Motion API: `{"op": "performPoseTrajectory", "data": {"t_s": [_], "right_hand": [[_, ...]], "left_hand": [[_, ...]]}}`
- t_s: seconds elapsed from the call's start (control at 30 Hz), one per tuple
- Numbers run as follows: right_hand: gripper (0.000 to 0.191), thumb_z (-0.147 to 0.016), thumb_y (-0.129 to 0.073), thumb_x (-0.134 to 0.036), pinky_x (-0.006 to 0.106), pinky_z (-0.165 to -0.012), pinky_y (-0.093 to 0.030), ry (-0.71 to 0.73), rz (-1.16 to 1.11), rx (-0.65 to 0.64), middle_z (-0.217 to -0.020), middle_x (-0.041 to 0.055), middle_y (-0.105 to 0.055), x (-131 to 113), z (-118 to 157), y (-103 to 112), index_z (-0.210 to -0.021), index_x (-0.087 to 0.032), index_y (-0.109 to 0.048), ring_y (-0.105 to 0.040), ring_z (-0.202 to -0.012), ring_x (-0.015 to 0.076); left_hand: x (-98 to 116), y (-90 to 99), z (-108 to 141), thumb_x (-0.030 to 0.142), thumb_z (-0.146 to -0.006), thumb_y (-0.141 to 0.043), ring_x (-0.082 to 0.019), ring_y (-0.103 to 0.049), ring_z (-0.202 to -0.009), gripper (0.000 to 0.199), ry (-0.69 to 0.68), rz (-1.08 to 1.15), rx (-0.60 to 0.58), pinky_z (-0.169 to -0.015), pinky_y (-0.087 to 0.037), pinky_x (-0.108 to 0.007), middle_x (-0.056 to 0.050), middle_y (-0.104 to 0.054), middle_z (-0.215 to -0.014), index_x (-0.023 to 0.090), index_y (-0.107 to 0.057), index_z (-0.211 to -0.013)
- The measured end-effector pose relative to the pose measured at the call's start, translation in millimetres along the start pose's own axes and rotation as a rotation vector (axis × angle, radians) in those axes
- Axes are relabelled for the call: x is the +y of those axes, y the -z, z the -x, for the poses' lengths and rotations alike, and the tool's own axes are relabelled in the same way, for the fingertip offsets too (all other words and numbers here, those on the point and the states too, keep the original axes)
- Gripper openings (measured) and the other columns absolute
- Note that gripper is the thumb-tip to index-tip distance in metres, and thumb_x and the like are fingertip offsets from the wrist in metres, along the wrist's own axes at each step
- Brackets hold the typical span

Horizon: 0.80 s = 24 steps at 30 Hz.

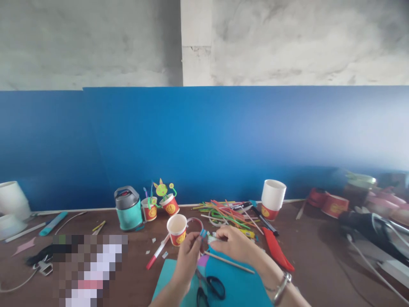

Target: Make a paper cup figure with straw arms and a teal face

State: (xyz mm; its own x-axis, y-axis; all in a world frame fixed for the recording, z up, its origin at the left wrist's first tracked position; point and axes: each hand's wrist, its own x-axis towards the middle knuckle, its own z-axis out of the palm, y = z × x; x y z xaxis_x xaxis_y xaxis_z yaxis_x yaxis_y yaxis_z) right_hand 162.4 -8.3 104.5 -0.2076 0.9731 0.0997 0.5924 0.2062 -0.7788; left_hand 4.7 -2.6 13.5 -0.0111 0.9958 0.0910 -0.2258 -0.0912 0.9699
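Observation:
My left hand (189, 255) pinches a small blue piece (203, 233) between thumb and fingers. Just across from it, my right hand (232, 242) is closed, its fingertips at a small whitish bit (211, 238); what exactly they grip is too small to make out. Below both hands lie blue sheets of paper (243, 285), with black-handled scissors (216, 287) and a pale stick (230, 262) on top. A paper cup (177, 225) stands upright beyond my left hand. Partly hidden behind that hand is a roll of tape (197, 221).
Colourful pipe cleaners or straws (226, 213) lie heaped behind my hands. Stacked paper cups (273, 198) and a red pouch-like thing (277, 249) are to the right. Leftward stand a decorated cup (169, 205), a teal jar (128, 209) and a red-white marker (158, 252).

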Motion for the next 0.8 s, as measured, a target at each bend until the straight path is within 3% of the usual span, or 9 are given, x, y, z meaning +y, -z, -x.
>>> {"op": "performPoseTrajectory", "data": {"t_s": [0.1, 0.2, 0.33, 0.5, 0.67, 0.8], "right_hand": [[0.035, -0.067, -0.060, -0.021, 0.032, -0.055, -0.024, 0.071, 0.098, -0.054, -0.054, 0.0007, -0.047, 2.3, -1.0, 0.1, -0.044, -0.022, -0.034, -0.037, -0.056, 0.0150], [0.028, -0.067, -0.061, -0.022, 0.031, -0.058, -0.029, 0.051, 0.116, -0.051, -0.062, 0.0028, -0.054, 2.8, -1.4, -0.5, -0.047, -0.022, -0.041, -0.046, -0.063, 0.0180], [0.017, -0.069, -0.061, -0.025, 0.030, -0.063, -0.034, 0.045, 0.135, -0.057, -0.070, 0.0045, -0.060, 5.5, -1.7, -3.0, -0.053, -0.021, -0.055, -0.052, -0.070, 0.0204], [0.007, -0.063, -0.062, -0.021, 0.028, -0.066, -0.037, 0.023, 0.171, -0.165, -0.077, 0.0026, -0.062, 16.1, -4.9, -4.0, -0.066, -0.018, -0.067, -0.055, -0.079, 0.0212], [0.012, -0.059, -0.054, -0.013, 0.022, -0.057, -0.035, -0.129, -0.187, -0.319, -0.059, -0.0043, -0.055, 28.0, -14.5, -8.9, -0.062, -0.018, -0.064, -0.051, -0.063, 0.0133], [0.018, -0.072, -0.044, -0.023, 0.021, -0.049, -0.032, -0.245, -0.325, -0.252, -0.056, -0.0035, -0.049, 35.4, -22.6, -19.2, -0.056, -0.019, -0.052, -0.046, -0.053, 0.0108]], "left_hand": [[6.0, -0.4, 3.2, 0.064, -0.065, -0.071, -0.006, -0.032, -0.044, 0.051, 0.099, 0.043, -0.022, -0.043, -0.020, -0.020, 0.007, -0.047, -0.053, 0.016, -0.061, -0.080], [13.0, -0.7, 6.3, 0.063, -0.061, -0.074, -0.004, -0.027, -0.041, 0.052, 0.170, 0.082, 0.000, -0.041, -0.014, -0.020, 0.007, -0.050, -0.055, 0.017, -0.060, -0.082], [18.7, -0.8, 7.3, 0.067, -0.062, -0.072, -0.003, -0.026, -0.039, 0.053, 0.166, 0.062, -0.002, -0.041, -0.012, -0.020, 0.007, -0.048, -0.052, 0.018, -0.056, -0.074], [20.3, 0.4, 6.2, 0.067, -0.063, -0.072, -0.005, -0.032, -0.042, 0.054, 0.144, 0.039, -0.077, -0.042, -0.012, -0.020, 0.006, -0.049, -0.052, 0.018, -0.053, -0.071], [7.2, 2.8, 0.3, 0.070, -0.065, -0.068, -0.006, -0.032, -0.040, 0.055, 0.081, -0.026, -0.178, -0.043, -0.017, -0.019, 0.005, -0.053, -0.048, 0.018, -0.052, -0.073], [-2.9, 5.1, -3.9, 0.062, -0.066, -0.071, -0.005, -0.032, -0.039, 0.049, 0.075, -0.110, -0.187, -0.042, -0.019, -0.020, 0.004, -0.058, -0.051, 0.018, -0.053, -0.077]]}}
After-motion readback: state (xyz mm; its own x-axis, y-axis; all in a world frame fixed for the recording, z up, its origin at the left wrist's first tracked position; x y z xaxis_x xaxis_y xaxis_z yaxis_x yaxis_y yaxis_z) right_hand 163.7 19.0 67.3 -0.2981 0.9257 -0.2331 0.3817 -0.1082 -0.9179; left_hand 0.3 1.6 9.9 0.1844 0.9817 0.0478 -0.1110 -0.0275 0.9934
